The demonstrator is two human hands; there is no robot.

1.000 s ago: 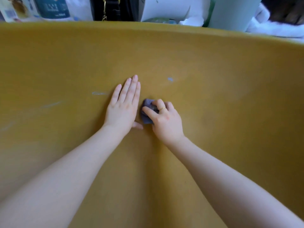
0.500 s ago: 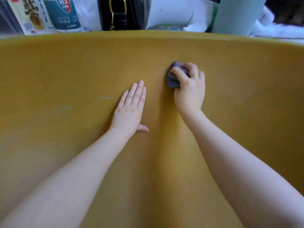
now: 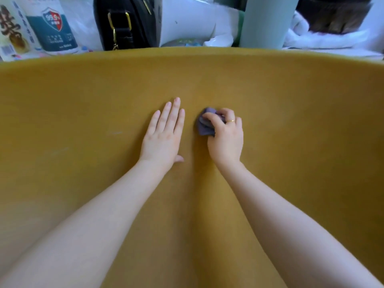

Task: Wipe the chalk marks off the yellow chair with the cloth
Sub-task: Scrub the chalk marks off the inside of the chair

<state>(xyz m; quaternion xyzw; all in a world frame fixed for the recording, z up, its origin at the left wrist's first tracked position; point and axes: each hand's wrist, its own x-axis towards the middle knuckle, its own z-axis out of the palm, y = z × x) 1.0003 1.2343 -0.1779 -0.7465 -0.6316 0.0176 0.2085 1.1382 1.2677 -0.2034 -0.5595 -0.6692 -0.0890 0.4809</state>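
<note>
Cloth gripped by right hand, mid chair
Left hand laid flat, fingers straight, beside it.

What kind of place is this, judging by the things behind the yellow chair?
Probably a home, perhaps a living or storage corner. Behind the chair stand a black bag, a bottle labelled 99.9%, and white bedding. It looks lived-in rather than like a workshop.
</note>
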